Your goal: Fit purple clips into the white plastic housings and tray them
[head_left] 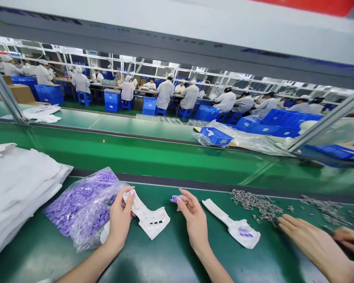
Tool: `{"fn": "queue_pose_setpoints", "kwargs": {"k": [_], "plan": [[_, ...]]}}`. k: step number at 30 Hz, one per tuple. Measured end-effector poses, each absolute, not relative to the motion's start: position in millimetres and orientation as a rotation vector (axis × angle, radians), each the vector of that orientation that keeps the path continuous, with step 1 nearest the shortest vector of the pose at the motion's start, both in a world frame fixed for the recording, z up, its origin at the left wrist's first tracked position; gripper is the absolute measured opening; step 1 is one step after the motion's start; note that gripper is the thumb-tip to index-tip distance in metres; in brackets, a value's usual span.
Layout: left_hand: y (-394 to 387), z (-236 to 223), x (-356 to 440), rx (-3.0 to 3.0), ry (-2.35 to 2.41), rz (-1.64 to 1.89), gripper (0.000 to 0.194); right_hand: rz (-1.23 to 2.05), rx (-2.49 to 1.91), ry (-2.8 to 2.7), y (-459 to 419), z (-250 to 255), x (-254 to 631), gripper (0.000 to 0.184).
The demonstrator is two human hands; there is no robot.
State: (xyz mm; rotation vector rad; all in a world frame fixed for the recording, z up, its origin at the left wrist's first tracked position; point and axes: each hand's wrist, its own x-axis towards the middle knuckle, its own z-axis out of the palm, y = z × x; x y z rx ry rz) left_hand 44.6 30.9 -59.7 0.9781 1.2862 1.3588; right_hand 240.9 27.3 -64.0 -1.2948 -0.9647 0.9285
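Right of the bag [84, 200], the left hand [119, 220] pinches a white piece [155, 220], the right hand [193, 220] a purple part [174, 199], apparently a fitting step needing alignment.

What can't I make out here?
Head view:
Purple piece: partly covered by the right hand.
White round thing: partly hidden by the left hand's wrist.
Grey pieces: too small to tell their shapes.
White stack: cut off by the left edge.
Co-worker's hand, right edge: blurred.

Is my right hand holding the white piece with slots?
No, your right hand pinches a small purple piece, while your left hand holds the slotted white piece.
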Motion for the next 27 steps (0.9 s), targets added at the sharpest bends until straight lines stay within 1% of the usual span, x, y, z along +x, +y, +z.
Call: {"fn": "queue_pose_setpoints", "kwargs": {"k": [3,5,11,16,21,25,27], "plan": [[31.6,-59.7,43.2,0.96,1.331,1.397,0.045,0.864,-1.35,-1.248,15.6,-56.7,223.9,0.026],[33.3,-60.2,42.8,0.946,1.343,1.416,0.043,0.754,-1.343,-1.476,9.0,-53.5,214.5,0.021],[36.5,-62.3,41.4,0.898,1.323,1.439,0.041,0.485,-1.299,-1.87,9.1,-60.3,208.4,0.018],[36.2,-63.6,41.4,0.868,1.269,1.44,0.041,0.238,-1.322,-1.926,13.8,-66.7,213.7,0.017],[36.0,-64.8,41.6,0.863,1.252,1.442,0.041,0.287,-1.355,-1.991,14.1,-66.3,215.4,0.018],[36.8,-66.5,41.2,0.858,1.249,1.448,0.042,0.293,-1.434,-1.941,16.2,-70.6,216.0,0.029],[37.1,-67.0,41.1,0.859,1.245,1.444,0.042,0.322,-1.468,-1.943,16.6,-72.2,216.3,0.03]]}}
